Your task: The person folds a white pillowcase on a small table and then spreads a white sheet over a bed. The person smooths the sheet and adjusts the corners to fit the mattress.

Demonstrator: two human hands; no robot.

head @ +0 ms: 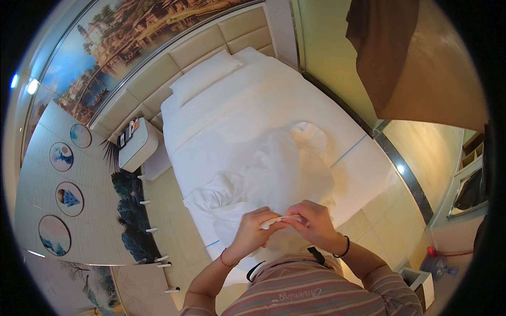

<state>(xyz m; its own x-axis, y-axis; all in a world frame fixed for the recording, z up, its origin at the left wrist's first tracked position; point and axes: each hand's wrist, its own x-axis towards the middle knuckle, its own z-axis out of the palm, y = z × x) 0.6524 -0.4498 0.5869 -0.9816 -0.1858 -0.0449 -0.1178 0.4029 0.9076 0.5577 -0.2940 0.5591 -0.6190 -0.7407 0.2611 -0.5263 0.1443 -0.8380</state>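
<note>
A bunched white bed cover (276, 166), perhaps a duvet cover, lies rumpled over the foot half of the bed. Its gathered edge (279, 221) is pinched between my two hands, close in front of my body. My left hand (256, 227) grips it from the left, and my right hand (314, 222) grips it a short way to the right, thumbs nearly meeting. Beneath is a flat white sheet (221, 126) with a blue line near the lower right. A white pillow (205, 77) rests at the head of the bed.
A padded beige headboard (158, 75) backs the bed. To the left stand a white nightstand (138, 148) with small items on it and a panel (95, 189) with round pictures. A brown curtain (391, 59) hangs at right. A white bin (417, 282) sits behind my right arm.
</note>
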